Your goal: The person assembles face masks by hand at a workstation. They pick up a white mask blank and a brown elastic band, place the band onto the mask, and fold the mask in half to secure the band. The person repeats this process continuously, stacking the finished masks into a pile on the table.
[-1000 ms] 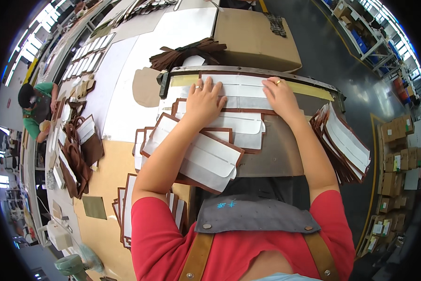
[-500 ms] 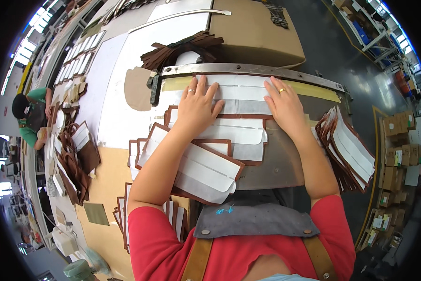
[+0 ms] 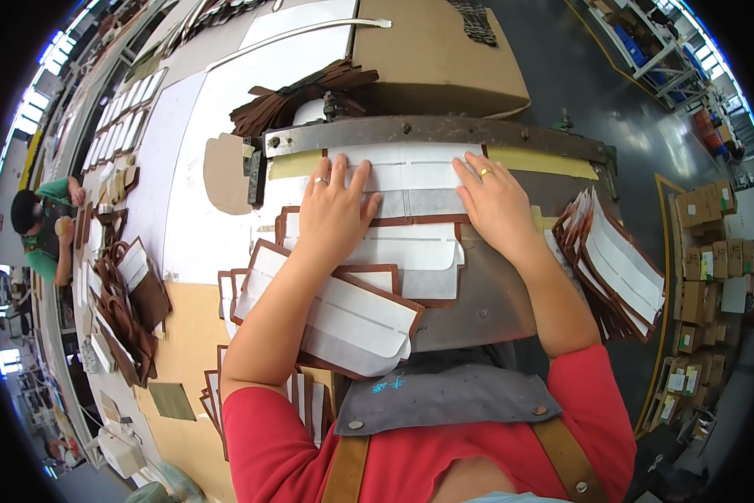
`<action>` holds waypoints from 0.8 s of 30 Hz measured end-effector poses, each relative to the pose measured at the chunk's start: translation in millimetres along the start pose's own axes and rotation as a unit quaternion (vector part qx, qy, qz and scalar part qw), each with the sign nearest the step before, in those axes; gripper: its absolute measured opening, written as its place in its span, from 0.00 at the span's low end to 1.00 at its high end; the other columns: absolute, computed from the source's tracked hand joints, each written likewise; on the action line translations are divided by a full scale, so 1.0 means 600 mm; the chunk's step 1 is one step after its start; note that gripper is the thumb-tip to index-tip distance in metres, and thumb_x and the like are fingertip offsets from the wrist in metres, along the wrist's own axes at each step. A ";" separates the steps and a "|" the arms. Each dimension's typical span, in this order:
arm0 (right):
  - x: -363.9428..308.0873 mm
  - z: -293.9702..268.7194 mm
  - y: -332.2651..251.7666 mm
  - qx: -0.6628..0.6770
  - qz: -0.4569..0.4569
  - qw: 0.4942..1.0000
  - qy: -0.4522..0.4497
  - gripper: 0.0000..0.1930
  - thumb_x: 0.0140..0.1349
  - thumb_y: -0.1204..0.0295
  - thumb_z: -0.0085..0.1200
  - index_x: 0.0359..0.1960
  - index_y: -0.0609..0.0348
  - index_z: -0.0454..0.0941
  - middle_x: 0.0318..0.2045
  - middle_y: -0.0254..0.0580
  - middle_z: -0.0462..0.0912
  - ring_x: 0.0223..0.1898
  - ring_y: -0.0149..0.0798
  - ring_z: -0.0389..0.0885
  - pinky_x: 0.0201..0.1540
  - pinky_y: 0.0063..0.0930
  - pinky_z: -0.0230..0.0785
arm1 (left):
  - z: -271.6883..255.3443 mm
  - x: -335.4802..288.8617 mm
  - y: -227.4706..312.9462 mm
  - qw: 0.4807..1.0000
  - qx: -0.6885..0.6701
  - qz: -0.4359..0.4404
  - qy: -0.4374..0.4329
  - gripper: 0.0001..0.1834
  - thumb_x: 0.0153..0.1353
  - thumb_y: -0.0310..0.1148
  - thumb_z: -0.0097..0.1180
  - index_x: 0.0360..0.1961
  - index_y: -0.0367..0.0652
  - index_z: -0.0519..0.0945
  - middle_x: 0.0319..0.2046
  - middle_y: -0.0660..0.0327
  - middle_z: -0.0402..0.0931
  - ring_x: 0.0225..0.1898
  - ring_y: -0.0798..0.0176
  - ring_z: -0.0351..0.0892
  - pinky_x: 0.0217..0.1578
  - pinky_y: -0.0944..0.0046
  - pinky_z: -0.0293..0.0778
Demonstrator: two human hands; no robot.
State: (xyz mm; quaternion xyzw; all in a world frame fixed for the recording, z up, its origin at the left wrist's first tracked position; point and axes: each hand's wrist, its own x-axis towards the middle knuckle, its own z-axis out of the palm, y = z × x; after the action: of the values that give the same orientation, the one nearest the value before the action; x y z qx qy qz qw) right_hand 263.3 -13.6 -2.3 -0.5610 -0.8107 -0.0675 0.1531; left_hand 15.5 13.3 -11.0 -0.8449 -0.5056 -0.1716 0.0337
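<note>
A white-faced panel with brown edges (image 3: 409,178) lies flat on the machine bed, its far edge against a long dark metal bar (image 3: 444,127). My left hand (image 3: 333,205) rests on the panel's left side, fingers spread. Flat on the right end lies my right hand (image 3: 496,205), also with its fingers apart. Yellow strips (image 3: 545,162) show on both sides of the panel along the bar. Nearer me, more brown-edged white panels (image 3: 394,243) overlap loosely, and a tilted one (image 3: 352,314) lies partly beneath my left forearm.
To the right, a fanned stack of similar panels (image 3: 620,260) hangs over the bed's edge. A bundle of brown strips (image 3: 301,94) and a cardboard box (image 3: 444,59) are behind the bar. On the far left, a co-worker (image 3: 46,222) is at another table.
The metal bar has swung over, showing a darker, broader face along the panel's far edge. Both hands stay on the panel; the whole view has shifted slightly.
</note>
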 end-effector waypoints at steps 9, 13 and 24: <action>0.000 -0.003 -0.013 -0.003 0.006 1.000 -0.023 0.20 0.59 0.68 0.52 0.53 0.60 0.71 0.51 0.48 0.74 0.55 0.49 0.70 0.57 0.37 0.64 | -0.009 -0.008 0.003 1.000 0.025 0.000 -0.008 0.23 0.59 0.41 0.53 0.55 0.46 0.70 0.50 0.49 0.68 0.54 0.44 0.67 0.53 0.53 0.64; -0.006 0.001 -0.008 0.006 0.005 1.000 -0.003 0.19 0.59 0.67 0.52 0.52 0.59 0.71 0.50 0.47 0.74 0.54 0.48 0.71 0.56 0.38 0.65 | -0.010 -0.007 0.004 1.000 0.008 0.008 0.008 0.22 0.60 0.40 0.53 0.54 0.46 0.71 0.49 0.49 0.69 0.52 0.44 0.68 0.49 0.53 0.68; 0.061 -0.014 -0.026 0.167 -0.047 0.985 0.012 0.13 0.58 0.71 0.52 0.44 0.62 0.76 0.44 0.47 0.77 0.46 0.49 0.74 0.50 0.39 0.66 | 0.010 0.008 -0.049 0.989 -0.101 -0.083 0.067 0.26 0.55 0.36 0.55 0.54 0.38 0.66 0.48 0.54 0.67 0.46 0.44 0.69 0.46 0.50 0.66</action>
State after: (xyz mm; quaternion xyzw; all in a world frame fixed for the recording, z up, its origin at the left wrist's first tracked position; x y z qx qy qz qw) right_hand 238.4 11.2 18.2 -0.4877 -0.8342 0.0550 0.2513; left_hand -6.6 32.9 -18.3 -0.7859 -0.5504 -0.2798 -0.0327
